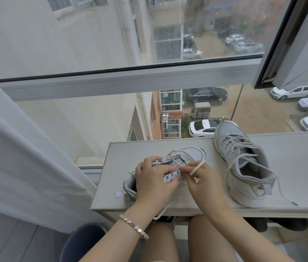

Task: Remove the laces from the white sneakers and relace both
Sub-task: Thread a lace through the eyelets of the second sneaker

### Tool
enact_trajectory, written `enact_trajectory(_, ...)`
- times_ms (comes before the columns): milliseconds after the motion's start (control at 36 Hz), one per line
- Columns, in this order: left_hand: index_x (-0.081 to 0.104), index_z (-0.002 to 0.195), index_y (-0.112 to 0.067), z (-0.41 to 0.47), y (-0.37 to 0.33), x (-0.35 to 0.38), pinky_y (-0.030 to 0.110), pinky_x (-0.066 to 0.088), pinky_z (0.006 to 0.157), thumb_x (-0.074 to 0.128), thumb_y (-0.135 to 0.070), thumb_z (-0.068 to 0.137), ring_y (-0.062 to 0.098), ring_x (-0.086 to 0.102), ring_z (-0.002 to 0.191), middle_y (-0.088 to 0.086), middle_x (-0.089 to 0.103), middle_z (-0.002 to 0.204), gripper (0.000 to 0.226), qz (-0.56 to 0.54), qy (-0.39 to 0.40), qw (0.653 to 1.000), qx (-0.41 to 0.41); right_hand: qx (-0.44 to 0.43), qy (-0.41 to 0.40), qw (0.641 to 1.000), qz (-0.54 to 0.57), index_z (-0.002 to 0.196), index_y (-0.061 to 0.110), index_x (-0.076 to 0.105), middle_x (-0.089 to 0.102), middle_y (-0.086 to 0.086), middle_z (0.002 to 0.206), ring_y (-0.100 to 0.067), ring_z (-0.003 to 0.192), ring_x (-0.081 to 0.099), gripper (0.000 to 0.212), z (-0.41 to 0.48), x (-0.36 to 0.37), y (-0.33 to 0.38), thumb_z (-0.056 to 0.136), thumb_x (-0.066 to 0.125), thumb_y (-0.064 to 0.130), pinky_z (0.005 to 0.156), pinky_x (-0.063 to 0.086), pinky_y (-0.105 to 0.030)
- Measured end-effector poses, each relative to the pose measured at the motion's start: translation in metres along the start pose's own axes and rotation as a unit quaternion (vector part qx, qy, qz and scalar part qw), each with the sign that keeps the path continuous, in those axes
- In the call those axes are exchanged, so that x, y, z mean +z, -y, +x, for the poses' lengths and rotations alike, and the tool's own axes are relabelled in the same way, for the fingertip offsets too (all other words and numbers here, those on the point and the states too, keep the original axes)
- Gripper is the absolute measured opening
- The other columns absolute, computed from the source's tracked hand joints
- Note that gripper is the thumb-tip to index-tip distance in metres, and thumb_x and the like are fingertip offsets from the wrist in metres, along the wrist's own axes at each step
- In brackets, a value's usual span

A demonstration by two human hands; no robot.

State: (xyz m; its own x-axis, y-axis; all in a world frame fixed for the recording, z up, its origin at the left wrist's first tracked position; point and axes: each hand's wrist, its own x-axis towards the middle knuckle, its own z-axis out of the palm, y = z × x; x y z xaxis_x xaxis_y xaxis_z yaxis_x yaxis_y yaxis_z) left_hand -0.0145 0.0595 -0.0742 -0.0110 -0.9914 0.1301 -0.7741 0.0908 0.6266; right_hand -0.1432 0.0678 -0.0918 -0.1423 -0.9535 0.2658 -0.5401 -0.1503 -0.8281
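I get one view (head-worn, wide-angle), looking down and forward, close over the shelf [300, 157], facing the window [73, 44].

A large window [96, 35] fills the upper frame, overlooking parked cars [205, 94] in grey daylight. White curtain [17, 148] at left; pale desk [297, 157] centre-right; dark bin [81, 242] lower left.

The board [291, 167] is smooth, matt laminate — on it, the near sneaker [193, 154] and far sneaker [244, 184] have smooth leather-like uppers and woven cloth laces [198, 167]; left of it, a sheer cloth curtain [17, 148]
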Motion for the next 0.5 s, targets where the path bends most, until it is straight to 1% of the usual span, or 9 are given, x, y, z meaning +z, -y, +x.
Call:
enact_trajectory(111,0.073,0.090,-0.038,0.000,0.000,0.001,0.016,0.018,0.092,0.072,-0.036,0.075,0.017,0.032,0.118,-0.018,0.036,0.107,0.016,0.000,-0.008,1.000,-0.004,0.067,-0.007,0.996,0.061,0.087,0.017,0.074,0.068,0.005,0.087,-0.001,0.078,0.060,0.020,0.002,0.001,0.002,0.081,0.068,0.000,0.071,0.043,-0.005)
enact_trajectory(194,0.073,0.092,-0.038,0.000,0.000,0.001,0.014,0.017,0.090,0.072,-0.036,0.076,0.017,0.032,0.118,-0.019,0.035,0.107,0.017,0.006,-0.003,1.000,-0.003,0.120,0.000,0.984,0.128,0.079,0.031,0.070,0.069,0.018,0.079,0.004,0.077,0.064,0.028,0.001,0.002,0.005,0.081,0.068,0.004,0.074,0.047,-0.009)
enact_trajectory(250,0.072,0.092,-0.039,0.000,0.000,0.001,0.014,0.017,0.090,0.071,-0.036,0.076,0.017,0.032,0.117,-0.018,0.036,0.107,0.017,0.004,0.001,1.000,0.001,0.143,0.012,0.977,0.155,0.079,0.029,0.069,0.070,0.013,0.079,-0.004,0.080,0.067,0.027,0.001,0.002,0.005,0.081,0.067,0.002,0.079,0.050,-0.020)
enact_trajectory(306,0.073,0.092,-0.038,0.000,0.001,0.001,0.015,0.017,0.090,0.072,-0.038,0.075,0.015,0.031,0.116,-0.018,0.036,0.107,0.017,0.004,-0.001,1.000,0.003,0.185,0.030,0.961,0.204,0.087,0.019,0.070,0.072,0.002,0.079,-0.014,0.081,0.068,0.020,0.003,-0.004,0.006,0.080,0.068,0.000,0.081,0.053,-0.028)
enact_trajectory(361,0.073,0.090,-0.036,0.000,0.002,0.001,0.013,0.016,0.091,0.074,-0.036,0.073,0.009,0.030,0.112,-0.017,0.038,0.107,0.017,-0.001,-0.010,1.000,0.012,0.246,0.057,0.929,0.271,0.101,0.009,0.063,0.072,-0.009,0.079,-0.017,0.075,0.068,0.026,0.006,-0.012,0.004,0.078,0.070,0.000,0.075,0.056,-0.027)
enact_trajectory(389,0.074,0.090,-0.034,0.000,0.002,0.001,0.013,0.015,0.093,0.075,-0.033,0.072,0.002,0.027,0.108,-0.017,0.038,0.107,0.017,-0.004,-0.015,1.000,0.021,0.280,0.069,0.914,0.284,0.102,0.009,0.057,0.071,-0.010,0.078,-0.015,0.069,0.067,0.030,0.006,-0.017,0.004,0.077,0.072,0.002,0.067,0.056,-0.023)
enact_trajectory(417,0.074,0.089,-0.033,0.000,0.002,0.001,0.013,0.014,0.094,0.076,-0.031,0.072,-0.004,0.024,0.102,-0.017,0.038,0.106,0.017,-0.006,-0.018,0.999,0.029,0.297,0.077,0.916,0.259,0.101,0.012,0.053,0.070,-0.009,0.075,-0.012,0.062,0.065,0.033,0.005,-0.020,0.003,0.076,0.074,0.006,0.058,0.054,-0.019)
enact_trajectory(444,0.074,0.089,-0.032,0.000,0.003,0.002,0.014,0.014,0.095,0.076,-0.029,0.072,-0.006,0.021,0.097,-0.017,0.038,0.105,0.017,-0.007,-0.020,0.999,0.035,0.283,0.076,0.937,0.192,0.097,0.015,0.052,0.066,-0.004,0.071,-0.008,0.057,0.061,0.033,0.002,-0.022,0.001,0.075,0.076,0.010,0.053,0.050,-0.017)
enact_trajectory(500,0.074,0.087,-0.032,0.001,0.003,0.001,0.014,0.015,0.095,0.076,-0.029,0.072,-0.005,0.021,0.099,-0.017,0.037,0.105,0.016,-0.009,-0.022,0.999,0.036,0.159,0.047,0.986,0.026,0.086,0.021,0.055,0.055,0.006,0.066,-0.002,0.055,0.050,0.024,-0.001,-0.025,0.002,0.075,0.076,0.018,0.054,0.041,-0.016)
